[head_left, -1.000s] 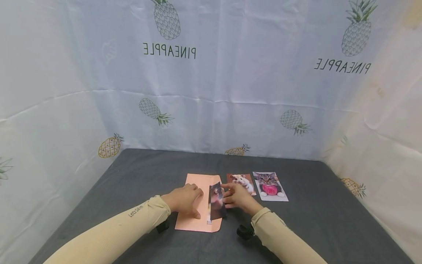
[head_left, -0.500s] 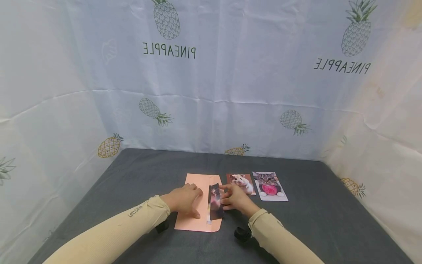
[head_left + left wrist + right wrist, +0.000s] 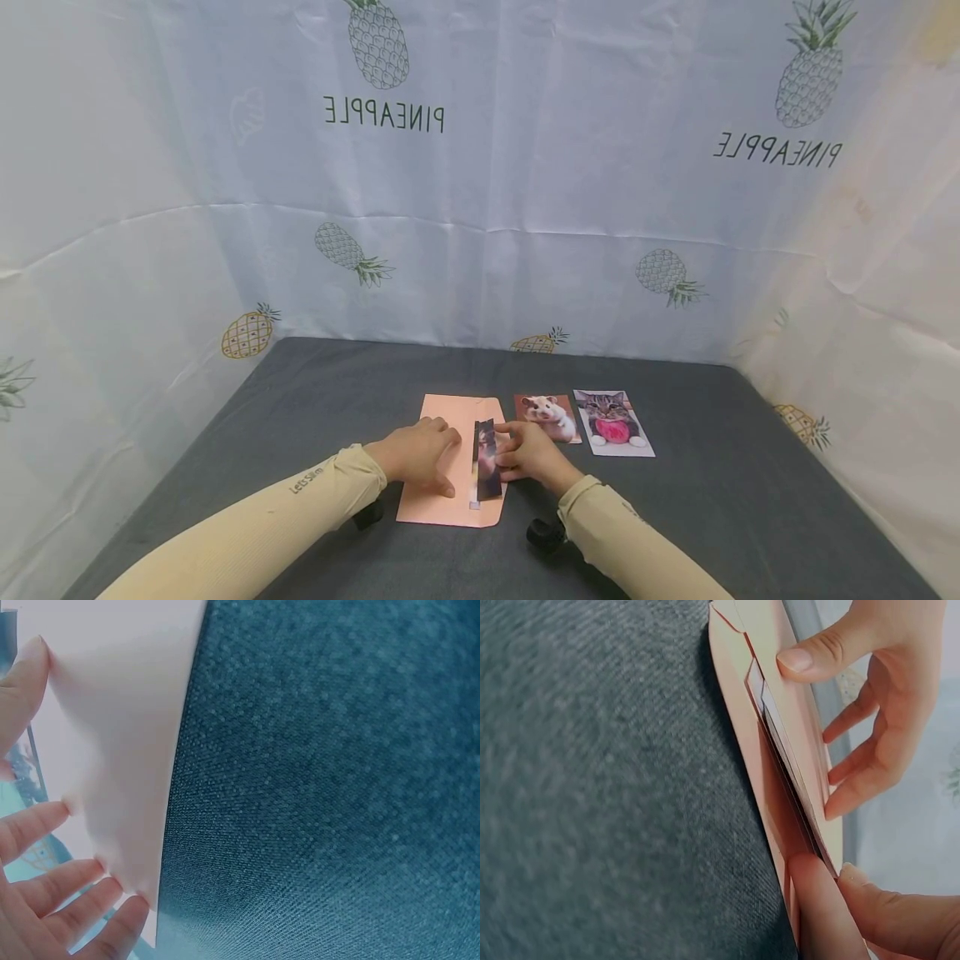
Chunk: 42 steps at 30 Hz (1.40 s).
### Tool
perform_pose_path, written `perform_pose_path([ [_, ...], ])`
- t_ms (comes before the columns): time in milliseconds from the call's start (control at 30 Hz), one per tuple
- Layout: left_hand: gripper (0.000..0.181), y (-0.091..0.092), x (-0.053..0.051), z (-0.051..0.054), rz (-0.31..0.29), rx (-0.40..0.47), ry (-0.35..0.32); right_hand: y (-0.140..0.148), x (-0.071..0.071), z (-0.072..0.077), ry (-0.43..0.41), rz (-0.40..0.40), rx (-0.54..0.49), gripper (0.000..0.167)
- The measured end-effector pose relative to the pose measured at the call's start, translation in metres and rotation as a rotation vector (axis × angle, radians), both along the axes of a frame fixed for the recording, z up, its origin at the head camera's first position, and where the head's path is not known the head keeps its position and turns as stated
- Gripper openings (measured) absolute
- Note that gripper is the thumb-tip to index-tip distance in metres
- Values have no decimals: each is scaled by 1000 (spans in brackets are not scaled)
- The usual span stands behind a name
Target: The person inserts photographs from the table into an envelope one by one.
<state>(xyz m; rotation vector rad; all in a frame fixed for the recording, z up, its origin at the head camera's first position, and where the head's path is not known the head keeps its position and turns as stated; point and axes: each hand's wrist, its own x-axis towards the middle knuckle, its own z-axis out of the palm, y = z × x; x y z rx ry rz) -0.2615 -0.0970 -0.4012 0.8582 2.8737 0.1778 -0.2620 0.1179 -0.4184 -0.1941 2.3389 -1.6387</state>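
1. Peach-coloured paper envelope (image 3: 461,465): flat on the cloth, beneath the left hand (image 3: 420,454) and reaching across to the fingertips of the right hand (image 3: 532,454).
2. Dark printed photo (image 3: 488,475): between the two hands, partly inside the envelope; the visible strip is just left of the right fingertips.
3. Right hand: pinches the photo's outer edge between thumb and finger, clearest in the right wrist view.
4. Left hand: fingers spread and extended, thumb and fingertips touching the envelope.
5. Orientation: envelope's long axis runs away from the wearer, leaning slightly right at the far end; its mouth faces the right hand. The photo's visible strip runs nearly parallel to it.
6. Shapes: envelope oblong, thin, nearer right corner cut off at a slant; photo strip narrow, straight-sided.
7. Beyond the right hand: hamster photo (image 3: 562,427), near its knuckles; cat photo (image 3: 613,425), white-bordered, farther to its right.
8. Under everything: dark grey cloth (image 3: 675,500), finely woven texture.
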Motion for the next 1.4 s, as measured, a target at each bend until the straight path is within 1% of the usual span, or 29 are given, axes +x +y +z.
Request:
perform_pose_path([
  [100,71,0,0,1,5,-2,-8,-2,0,-1,-1,-6,-5,57],
  [300,71,1,0,2,11,-4,-18,-7,1,-1,3,-28,16,57],
  [533,70,1,0,1,7,-6,-12,-11,1,1,-15,-36,53,58],
  [867,70,1,1,1,-2,-9,2,-17,1,3,-8,-50,108,53],
  [1033,70,1,1,1,3,-10,-1,-18,1,3,-2,-51,137,51],
  [1400,71,1,1,0,1,-6,4,-19,2,4,4,-58,160,50],
])
